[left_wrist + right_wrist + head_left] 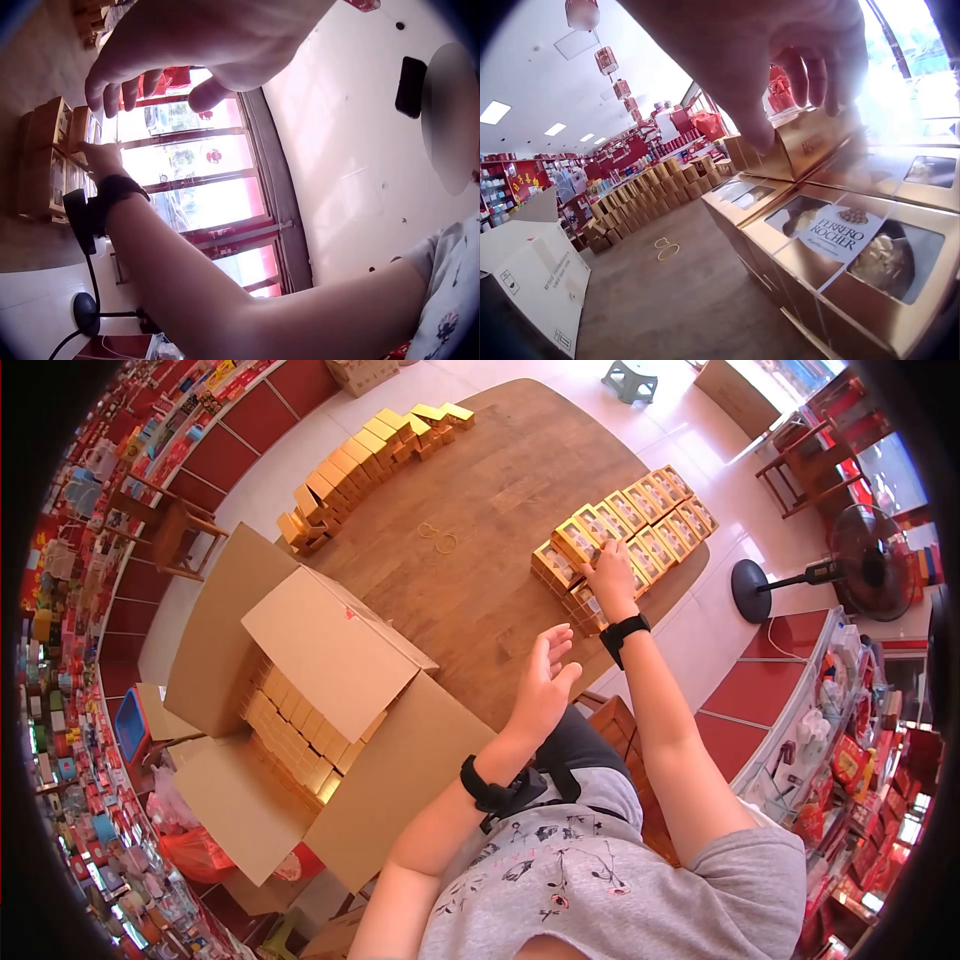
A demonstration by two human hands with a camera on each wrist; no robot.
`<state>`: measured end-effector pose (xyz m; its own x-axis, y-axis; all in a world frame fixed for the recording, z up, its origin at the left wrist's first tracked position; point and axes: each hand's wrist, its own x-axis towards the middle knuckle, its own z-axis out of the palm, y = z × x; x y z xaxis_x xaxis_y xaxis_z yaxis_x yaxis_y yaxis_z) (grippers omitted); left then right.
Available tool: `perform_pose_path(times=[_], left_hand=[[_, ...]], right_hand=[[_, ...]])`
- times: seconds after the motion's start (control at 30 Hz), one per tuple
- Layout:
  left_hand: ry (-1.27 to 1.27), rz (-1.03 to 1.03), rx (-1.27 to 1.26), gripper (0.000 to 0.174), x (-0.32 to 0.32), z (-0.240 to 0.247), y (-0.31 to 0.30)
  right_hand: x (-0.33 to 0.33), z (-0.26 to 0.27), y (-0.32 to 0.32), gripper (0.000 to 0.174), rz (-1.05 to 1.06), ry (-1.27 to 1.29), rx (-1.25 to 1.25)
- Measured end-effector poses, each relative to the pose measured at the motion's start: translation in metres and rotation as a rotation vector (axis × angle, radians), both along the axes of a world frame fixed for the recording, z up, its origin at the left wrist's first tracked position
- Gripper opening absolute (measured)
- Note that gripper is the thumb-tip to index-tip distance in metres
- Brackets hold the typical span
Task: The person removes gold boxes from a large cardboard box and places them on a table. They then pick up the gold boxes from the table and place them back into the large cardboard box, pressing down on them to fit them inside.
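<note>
My right hand (612,578) is at the near end of a block of gold Ferrero Rocher boxes (840,240) with clear windows, stacked in rows on the wooden table (480,490). In the right wrist view, its thumb and fingers grip a small gold chocolate box (817,142) on top of the stack, one plain side facing the camera. My left hand (543,685) hovers near the table's front edge, fingers loosely extended, holding nothing. The left wrist view shows that hand (202,45) from below, apart from the boxes.
A large open cardboard carton (400,790) packed with gold boxes (290,710) stands at left. Another long row of gold boxes (365,455) lines the table's far left side. Thin yellow bands (440,542) lie mid-table. A black fan (870,565) stands right.
</note>
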<state>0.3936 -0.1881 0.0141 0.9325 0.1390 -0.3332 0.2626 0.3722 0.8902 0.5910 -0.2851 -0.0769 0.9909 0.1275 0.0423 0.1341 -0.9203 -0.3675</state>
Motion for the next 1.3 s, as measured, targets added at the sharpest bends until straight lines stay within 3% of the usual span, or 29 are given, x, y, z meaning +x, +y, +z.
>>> perform_pose_path(times=[0.2,0.27,0.4,0.43,0.47,0.53,0.6,0.67,0.8,0.9,1.0,1.03,1.07,1.13,1.2,1.27,1.3], left_hand=[[-0.003,-0.007,-0.012,0.047,-0.017,0.011,0.006],[-0.008,0.006,-0.001,0.047,-0.025,0.013,0.012],[0.004,0.042,0.026,0.046,-0.041,0.02,0.033],[0.017,0.056,0.03,0.046,-0.043,0.024,0.039],[0.007,0.054,0.04,0.046,-0.046,0.026,0.045],[-0.031,0.078,0.042,0.046,-0.051,0.03,0.058],[-0.046,0.105,0.066,0.046,-0.06,0.039,0.074],[-0.057,0.127,0.08,0.047,-0.072,0.049,0.086],[-0.07,0.34,0.107,0.055,-0.112,0.062,0.109],[-0.217,0.377,-0.095,0.052,-0.16,0.069,0.131],[-0.312,0.46,-0.042,0.052,-0.215,0.077,0.151],[-0.316,0.533,-0.055,0.05,-0.232,0.08,0.157],[-0.32,0.587,-0.047,0.05,-0.248,0.08,0.163],[-0.291,0.749,-0.094,0.05,-0.274,0.08,0.172],[-0.325,0.849,-0.09,0.049,-0.293,0.07,0.177],[-0.212,0.919,-0.062,0.045,-0.31,0.068,0.183],[-0.217,0.959,-0.066,0.045,-0.32,0.066,0.189]], right_hand=[[-0.007,-0.007,0.005,0.05,-0.019,0.039,0.06],[-0.009,-0.011,0.006,0.059,-0.034,0.053,0.043],[-0.011,-0.014,0.009,0.059,-0.018,-0.12,-0.025],[-0.014,-0.007,0.011,0.048,-0.058,-0.108,-0.019],[-0.016,0.0,0.01,0.048,-0.06,-0.117,-0.008],[-0.026,0.03,0.009,0.038,-0.091,0.253,0.32],[-0.051,0.06,0.011,0.033,-0.052,0.334,0.359],[-0.09,0.079,0.017,0.037,0.123,0.621,0.841],[-0.184,0.13,0.049,0.036,0.467,0.754,1.021],[-0.239,0.165,0.075,0.041,0.713,0.622,0.915],[-0.287,0.192,0.105,0.048,0.831,0.356,0.744],[-0.305,0.209,0.117,0.051,0.868,0.139,0.589],[-0.324,0.218,0.131,0.051,0.921,0.155,0.587],[-0.356,0.229,0.158,0.053,1.167,-0.259,0.379],[-0.378,0.23,0.185,0.047,1.286,-0.324,0.361],[-0.387,0.227,0.209,0.04,1.391,-0.348,0.115],[-0.391,0.227,0.221,0.033,1.449,-0.351,0.123]])
